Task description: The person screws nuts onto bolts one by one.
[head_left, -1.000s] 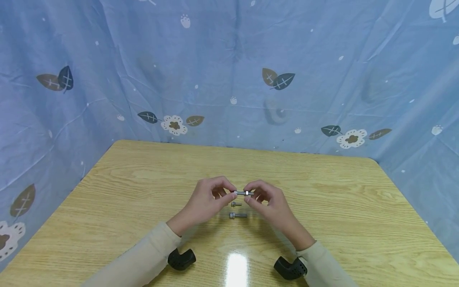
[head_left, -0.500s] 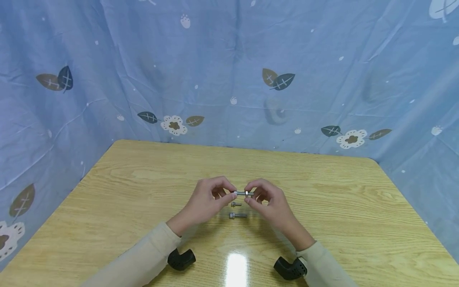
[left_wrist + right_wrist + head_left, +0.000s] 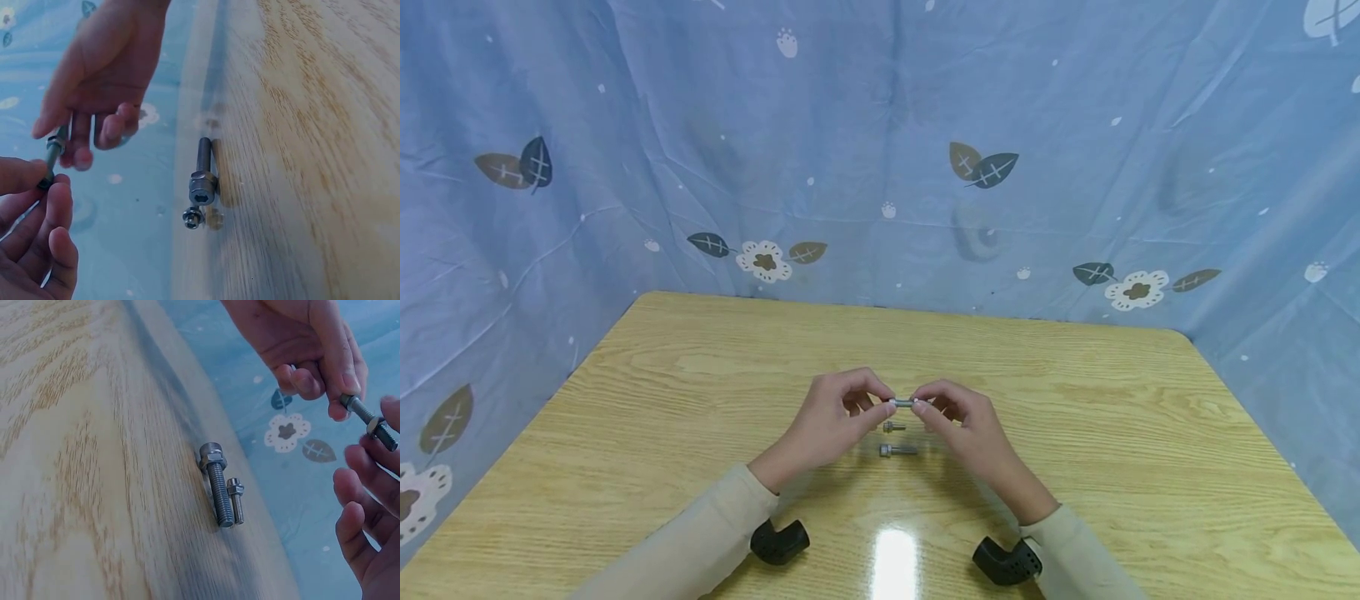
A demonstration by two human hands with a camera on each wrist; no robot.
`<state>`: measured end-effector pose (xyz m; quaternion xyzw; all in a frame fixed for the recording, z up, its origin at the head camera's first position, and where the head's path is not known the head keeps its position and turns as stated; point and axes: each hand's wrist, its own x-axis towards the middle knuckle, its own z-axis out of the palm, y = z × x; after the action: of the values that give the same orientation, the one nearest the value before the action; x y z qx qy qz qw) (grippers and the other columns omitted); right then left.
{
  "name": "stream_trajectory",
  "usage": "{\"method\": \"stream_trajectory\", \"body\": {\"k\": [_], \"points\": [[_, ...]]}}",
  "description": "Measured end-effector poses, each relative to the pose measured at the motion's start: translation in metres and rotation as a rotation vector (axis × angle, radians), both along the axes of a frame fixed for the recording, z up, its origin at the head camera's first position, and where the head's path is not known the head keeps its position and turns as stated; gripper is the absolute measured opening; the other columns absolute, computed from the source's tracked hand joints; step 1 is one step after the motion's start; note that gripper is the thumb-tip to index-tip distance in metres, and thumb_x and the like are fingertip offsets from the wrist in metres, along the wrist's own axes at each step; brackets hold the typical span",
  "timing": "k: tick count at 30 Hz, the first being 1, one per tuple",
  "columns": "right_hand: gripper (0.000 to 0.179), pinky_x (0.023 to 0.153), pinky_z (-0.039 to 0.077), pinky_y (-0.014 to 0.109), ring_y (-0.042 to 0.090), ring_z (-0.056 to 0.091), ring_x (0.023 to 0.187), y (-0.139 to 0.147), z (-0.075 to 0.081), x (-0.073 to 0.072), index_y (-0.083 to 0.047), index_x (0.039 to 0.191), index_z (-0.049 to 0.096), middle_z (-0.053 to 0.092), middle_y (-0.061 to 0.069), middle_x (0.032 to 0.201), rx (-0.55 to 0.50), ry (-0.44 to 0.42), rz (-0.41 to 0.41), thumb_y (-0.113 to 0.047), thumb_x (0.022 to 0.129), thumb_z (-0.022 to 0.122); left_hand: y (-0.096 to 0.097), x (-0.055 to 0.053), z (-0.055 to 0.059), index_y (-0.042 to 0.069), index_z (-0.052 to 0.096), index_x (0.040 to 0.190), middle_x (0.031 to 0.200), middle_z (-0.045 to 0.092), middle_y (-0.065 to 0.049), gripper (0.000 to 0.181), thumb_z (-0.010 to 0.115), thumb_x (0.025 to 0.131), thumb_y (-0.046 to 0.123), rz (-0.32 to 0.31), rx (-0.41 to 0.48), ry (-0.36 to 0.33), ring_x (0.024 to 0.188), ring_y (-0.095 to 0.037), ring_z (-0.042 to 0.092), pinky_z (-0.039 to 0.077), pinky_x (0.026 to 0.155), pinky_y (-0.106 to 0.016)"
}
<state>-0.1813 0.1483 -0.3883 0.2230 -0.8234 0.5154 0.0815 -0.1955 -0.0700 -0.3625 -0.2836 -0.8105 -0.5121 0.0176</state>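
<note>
Above the table, my left hand (image 3: 838, 421) pinches the head end of a silver bolt (image 3: 361, 412) between thumb and index finger. A hex nut (image 3: 375, 427) sits partway along its thread, with the threaded tip sticking out beyond. My right hand (image 3: 958, 417) pinches around the nut with thumb and index finger, its other fingers loosely curled. In the head view the right thumb hides the nut and the tip. Below the hands, a larger socket-head bolt (image 3: 219, 490) and a small bolt (image 3: 237, 503) lie on the table, each with a nut up against its head.
The wood-grain table (image 3: 700, 358) extends around both hands. A blue patterned curtain (image 3: 880, 150) hangs behind and at both sides. Black curved pieces (image 3: 780, 543) are worn by the wrists, and a bright reflection shows near the table's front.
The right thumb has shifted over the nut and the bolt's tip, which showed between the fingers before. My left hand and the bolts on the table stay where they were.
</note>
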Motion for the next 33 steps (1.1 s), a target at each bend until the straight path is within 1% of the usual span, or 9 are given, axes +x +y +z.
{"method": "stream_trajectory", "body": {"k": [3, 6, 10, 15, 17, 22, 26, 30, 33], "points": [[0.02, 0.064, 0.051, 0.025, 0.01, 0.059, 0.072, -0.0007, 0.0011, 0.0001, -0.02, 0.111, 0.064, 0.066, 0.002, 0.098, 0.0, 0.014, 0.004, -0.016, 0.092, 0.067, -0.0003, 0.0, 0.0004, 0.02, 0.071, 0.094, 0.084, 0.067, 0.003, 0.004, 0.068, 0.092, 0.019, 0.002, 0.0, 0.0, 0.066, -0.01, 0.061, 0.051, 0.058, -0.026], [0.024, 0.063, 0.051, 0.025, 0.007, 0.058, 0.071, -0.0013, 0.001, 0.0007, -0.018, 0.111, 0.063, 0.065, 0.003, 0.098, -0.014, 0.037, 0.016, -0.011, 0.089, 0.069, -0.0004, 0.0002, 0.0001, 0.02, 0.071, 0.094, 0.085, 0.067, 0.003, 0.004, 0.068, 0.092, 0.019, 0.003, -0.001, 0.002, 0.066, -0.009, 0.061, 0.051, 0.058, -0.026], [0.02, 0.062, 0.05, 0.025, 0.007, 0.059, 0.071, -0.0013, -0.0005, 0.001, -0.013, 0.108, 0.065, 0.065, 0.004, 0.095, -0.029, 0.038, 0.009, -0.007, 0.089, 0.068, -0.0004, 0.0004, -0.0002, 0.019, 0.071, 0.094, 0.084, 0.067, 0.003, 0.004, 0.068, 0.091, 0.018, 0.002, -0.001, 0.003, 0.066, -0.008, 0.06, 0.051, 0.058, -0.026], [0.012, 0.065, 0.052, 0.026, 0.008, 0.059, 0.073, 0.0, -0.0007, 0.0007, -0.018, 0.104, 0.067, 0.067, 0.0, 0.091, -0.022, 0.007, -0.009, -0.015, 0.092, 0.066, -0.0002, 0.0001, 0.0, 0.019, 0.071, 0.094, 0.083, 0.068, 0.001, 0.004, 0.068, 0.091, 0.018, 0.001, -0.001, 0.0, 0.065, -0.007, 0.06, 0.051, 0.058, -0.025], [0.01, 0.065, 0.052, 0.026, 0.009, 0.06, 0.072, 0.0002, -0.0007, 0.0003, -0.018, 0.103, 0.068, 0.067, 0.0, 0.09, -0.016, -0.002, -0.012, -0.016, 0.094, 0.064, 0.0, 0.0, 0.0002, 0.02, 0.071, 0.094, 0.083, 0.068, 0.001, 0.004, 0.068, 0.091, 0.018, 0.0, -0.001, 0.001, 0.065, -0.007, 0.06, 0.051, 0.059, -0.025], [0.016, 0.066, 0.052, 0.026, 0.009, 0.059, 0.073, -0.0002, -0.0012, -0.0006, -0.018, 0.108, 0.066, 0.067, 0.001, 0.096, -0.005, -0.02, -0.009, -0.017, 0.092, 0.066, -0.0001, -0.0003, 0.0, 0.021, 0.07, 0.094, 0.083, 0.067, 0.002, 0.004, 0.068, 0.091, 0.019, 0.001, -0.001, -0.003, 0.066, -0.008, 0.06, 0.051, 0.059, -0.025], [0.025, 0.065, 0.051, 0.025, 0.007, 0.059, 0.073, -0.0003, -0.0015, -0.0005, -0.02, 0.113, 0.063, 0.065, 0.001, 0.103, -0.006, -0.001, 0.006, -0.014, 0.09, 0.069, -0.0002, 0.0005, 0.001, 0.022, 0.07, 0.094, 0.084, 0.067, 0.004, 0.004, 0.068, 0.091, 0.019, 0.004, -0.004, -0.007, 0.066, -0.009, 0.06, 0.051, 0.059, -0.026], [0.025, 0.062, 0.051, 0.025, 0.007, 0.059, 0.071, 0.0001, 0.0, 0.0007, -0.016, 0.114, 0.061, 0.064, 0.005, 0.103, -0.042, 0.022, 0.033, -0.009, 0.091, 0.066, -0.0003, 0.0, 0.0004, 0.022, 0.07, 0.094, 0.085, 0.067, 0.004, 0.004, 0.068, 0.091, 0.02, 0.008, -0.005, -0.005, 0.066, -0.008, 0.06, 0.051, 0.059, -0.026], [0.022, 0.061, 0.05, 0.025, 0.008, 0.059, 0.07, 0.0003, 0.0011, 0.0012, -0.014, 0.111, 0.062, 0.064, 0.006, 0.1, -0.069, 0.029, 0.043, -0.006, 0.091, 0.065, -0.0005, -0.0001, 0.0002, 0.022, 0.07, 0.094, 0.085, 0.067, 0.005, 0.004, 0.068, 0.091, 0.02, 0.012, -0.008, -0.006, 0.067, -0.008, 0.06, 0.051, 0.06, -0.026]]}}
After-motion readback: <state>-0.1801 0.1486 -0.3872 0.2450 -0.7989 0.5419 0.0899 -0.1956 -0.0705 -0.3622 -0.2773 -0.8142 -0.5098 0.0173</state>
